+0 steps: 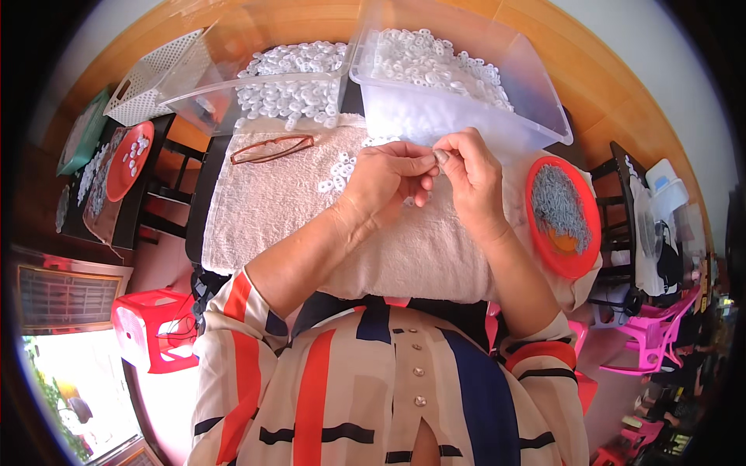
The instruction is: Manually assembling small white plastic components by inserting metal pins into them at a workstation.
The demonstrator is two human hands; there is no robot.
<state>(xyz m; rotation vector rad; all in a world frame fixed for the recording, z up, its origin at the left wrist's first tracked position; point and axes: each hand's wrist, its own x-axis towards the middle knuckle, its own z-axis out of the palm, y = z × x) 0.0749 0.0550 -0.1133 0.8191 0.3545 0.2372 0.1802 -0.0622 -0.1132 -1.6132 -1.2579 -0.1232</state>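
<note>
Above a beige towel (pixel 268 202), my two hands meet at the fingertips. My left hand (pixel 388 172) is closed in a pinch, thumb against fingers, and my right hand (pixel 471 167) pinches toward the same spot. Whatever sits between them is too small and covered to make out. Just left of my left hand lies a loose group of small white oval plastic pieces (pixel 336 174) with holes. To the right of my right hand, a red oval basin (pixel 588 247) holds a heap of small grey pieces (pixel 558 200), too fine to name.
Two clear plastic bins stand at the back, the left bin (pixel 210 93) and right bin (pixel 451 109), both with many white pieces. Brown-framed glasses (pixel 272 147) lie on the towel. At left are a white basket (pixel 144 97), a red plate (pixel 118 175) and a red stool (pixel 155 330); at right, a pink chair (pixel 649 334).
</note>
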